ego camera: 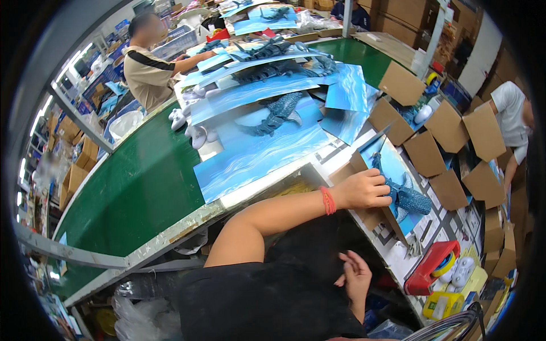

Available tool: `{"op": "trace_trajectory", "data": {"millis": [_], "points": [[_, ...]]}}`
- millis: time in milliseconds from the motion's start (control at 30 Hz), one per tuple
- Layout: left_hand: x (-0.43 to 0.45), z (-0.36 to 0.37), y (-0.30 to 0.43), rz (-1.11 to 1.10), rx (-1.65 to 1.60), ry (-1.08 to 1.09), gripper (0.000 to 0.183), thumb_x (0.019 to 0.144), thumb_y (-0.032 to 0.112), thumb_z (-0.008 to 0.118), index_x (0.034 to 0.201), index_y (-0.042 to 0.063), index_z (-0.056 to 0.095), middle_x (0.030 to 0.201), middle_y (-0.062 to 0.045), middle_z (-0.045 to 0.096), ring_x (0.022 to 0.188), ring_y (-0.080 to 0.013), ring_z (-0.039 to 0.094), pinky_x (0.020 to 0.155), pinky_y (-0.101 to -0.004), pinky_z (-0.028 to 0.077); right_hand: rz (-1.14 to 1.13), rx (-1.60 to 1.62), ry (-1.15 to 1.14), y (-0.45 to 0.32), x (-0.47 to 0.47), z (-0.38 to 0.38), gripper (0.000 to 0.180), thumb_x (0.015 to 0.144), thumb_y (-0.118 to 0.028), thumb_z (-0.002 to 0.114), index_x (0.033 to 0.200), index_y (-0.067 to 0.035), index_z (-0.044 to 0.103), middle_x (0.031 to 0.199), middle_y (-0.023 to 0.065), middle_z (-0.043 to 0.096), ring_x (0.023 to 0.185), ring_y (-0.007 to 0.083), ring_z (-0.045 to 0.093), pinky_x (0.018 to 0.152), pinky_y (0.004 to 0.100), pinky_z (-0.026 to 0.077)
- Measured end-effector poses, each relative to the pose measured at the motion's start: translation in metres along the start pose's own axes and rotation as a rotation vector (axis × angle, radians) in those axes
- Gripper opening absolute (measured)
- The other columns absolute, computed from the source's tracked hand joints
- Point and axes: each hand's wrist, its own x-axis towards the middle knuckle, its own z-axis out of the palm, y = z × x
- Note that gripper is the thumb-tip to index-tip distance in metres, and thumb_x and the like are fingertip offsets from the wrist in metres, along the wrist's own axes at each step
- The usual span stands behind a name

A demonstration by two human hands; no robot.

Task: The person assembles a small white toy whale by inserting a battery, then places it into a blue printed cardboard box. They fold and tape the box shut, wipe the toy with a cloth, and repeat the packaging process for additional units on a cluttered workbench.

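Observation:
My left hand (364, 189), with a red cord round its wrist, is at the near edge of an open cardboard box (396, 226). Its fingers are curled at the box's rim, beside a blue spotted toy whale shark (407, 198) that lies on a blue printed card in the box; what the fingers hold is not clear. My right hand (356, 275) is below the table edge, in front of my body, fingers partly bent and holding nothing visible. Another toy shark (279, 115) lies on blue wave-printed cards (264, 162) on the table ahead.
Open cardboard boxes (418, 153) crowd the right side. A red tape dispenser (433, 266) and white game controllers (463, 270) sit at the lower right. A green conveyor surface (140, 200) runs left. One person (149, 64) works across it, another (512, 115) at far right.

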Motion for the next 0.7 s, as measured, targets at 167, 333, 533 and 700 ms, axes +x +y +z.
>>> {"op": "trace_trajectory", "data": {"millis": [167,333,533,700], "points": [[0.006,-0.022,0.008,-0.057,-0.065,0.087,0.043,0.085,0.01,0.06,0.127,0.019,0.062,0.122,-0.011,0.06,0.121,-0.0295,0.057,0.105,-0.0435,0.044,-0.006,-0.129,-0.173,0.012,0.013,0.011,0.029,0.1,0.008,0.045,0.117,0.006,0.068,0.115,0.0181,0.072,0.052,0.0142,0.064,0.049,0.0245,0.052],[-0.059,-0.161,-0.012,-0.202,0.079,0.155,0.029,0.082,0.007,0.073,0.111,0.011,0.073,0.107,-0.008,0.069,0.091,-0.0242,0.066,0.075,-0.0368,0.051,-0.015,-0.191,-0.194,0.011,0.039,0.004,0.032,0.096,0.01,0.041,0.112,0.008,0.068,0.102,0.0196,0.074,0.051,0.0175,0.064,0.048,0.0278,0.054],[-0.236,-0.314,-0.081,-1.003,0.559,0.389,0.01,0.089,0.007,0.071,0.098,0.006,0.074,0.089,-0.008,0.069,0.078,-0.027,0.067,0.073,-0.0369,0.054,0.052,-0.293,-0.153,0.024,0.082,0.015,0.039,0.091,0.013,0.036,0.109,0.006,0.069,0.094,0.0161,0.073,0.052,0.0168,0.064,0.047,0.0285,0.056],[-0.397,-0.37,-0.159,-1.549,0.765,0.197,0.041,0.092,0.027,0.073,0.127,0.009,0.063,0.108,-0.014,0.069,0.098,-0.03,0.066,0.09,-0.04,0.053,0.024,-0.32,-0.158,0.032,0.1,0.061,0.036,0.09,0.012,0.041,0.107,0.005,0.071,0.096,0.0154,0.073,0.054,0.0159,0.066,0.052,0.0277,0.057]]}}
